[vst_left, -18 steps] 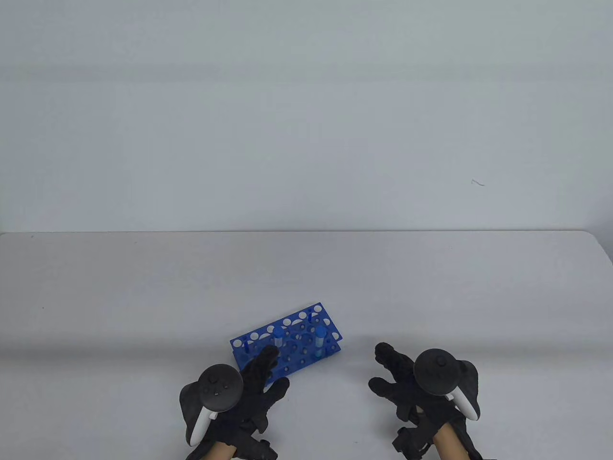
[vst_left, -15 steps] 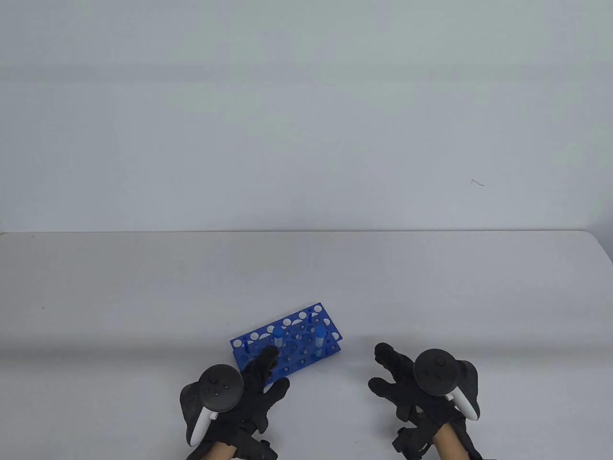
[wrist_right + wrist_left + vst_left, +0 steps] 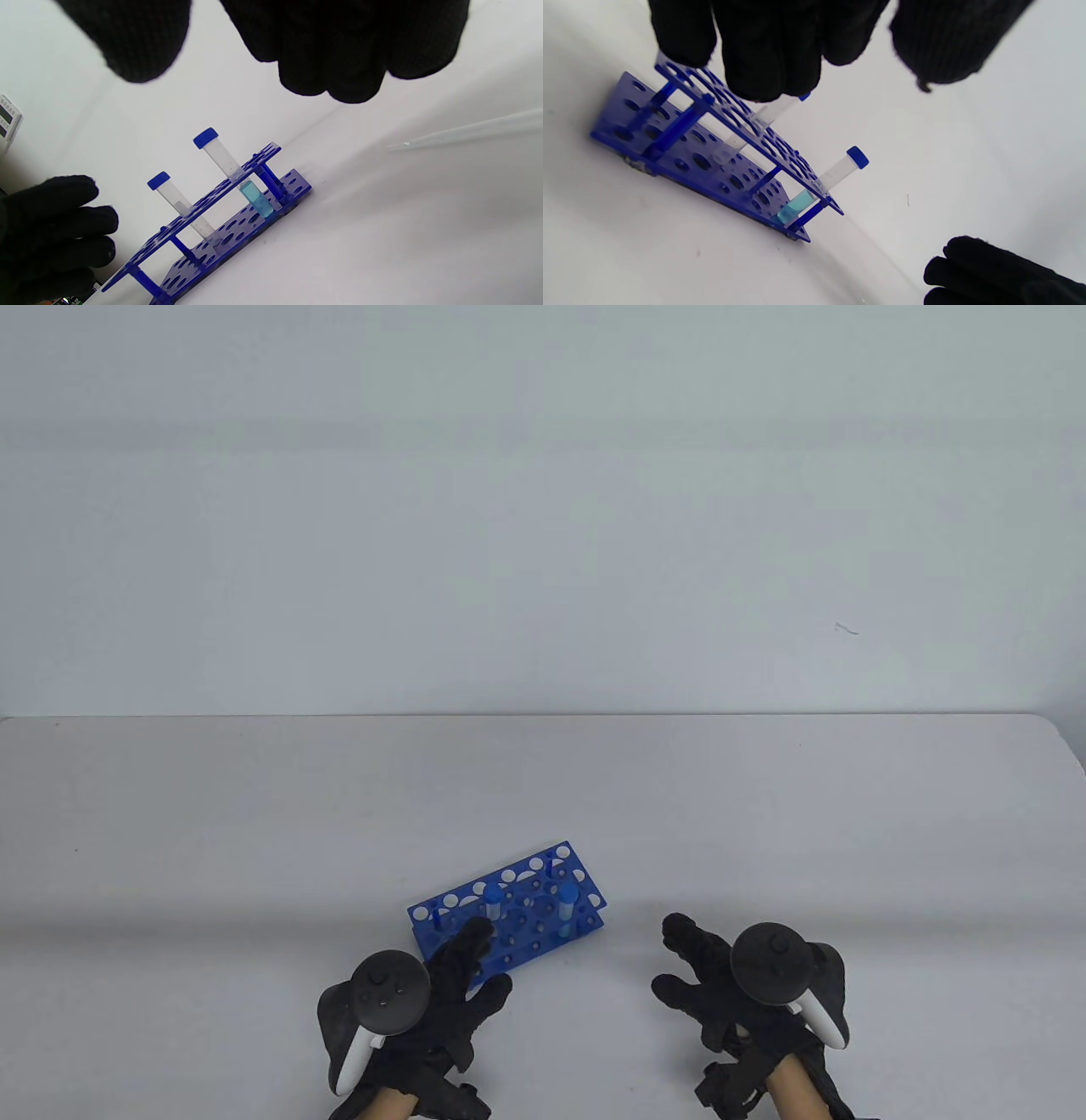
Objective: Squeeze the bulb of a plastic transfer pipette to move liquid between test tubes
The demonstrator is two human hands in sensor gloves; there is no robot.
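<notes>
A blue test tube rack (image 3: pixel 458 903) lies near the table's front edge. Two blue-capped tubes stand in it: an empty one (image 3: pixel 492 897) on the left and one with blue liquid (image 3: pixel 566 906) on the right. My left hand (image 3: pixel 482 965) hovers over the rack's near side with fingers spread, its fingertips (image 3: pixel 763 55) just above the empty tube (image 3: pixel 774 111), holding nothing. My right hand (image 3: pixel 679 960) hangs to the right of the rack, fingers loosely spread and empty. In the right wrist view a clear plastic pipette (image 3: pixel 471 131) lies on the table, beyond the liquid tube (image 3: pixel 254 199).
The white table (image 3: pixel 254 814) runs to a far edge against a pale wall. A small device with a display (image 3: pixel 6 118) shows at the left edge of the right wrist view.
</notes>
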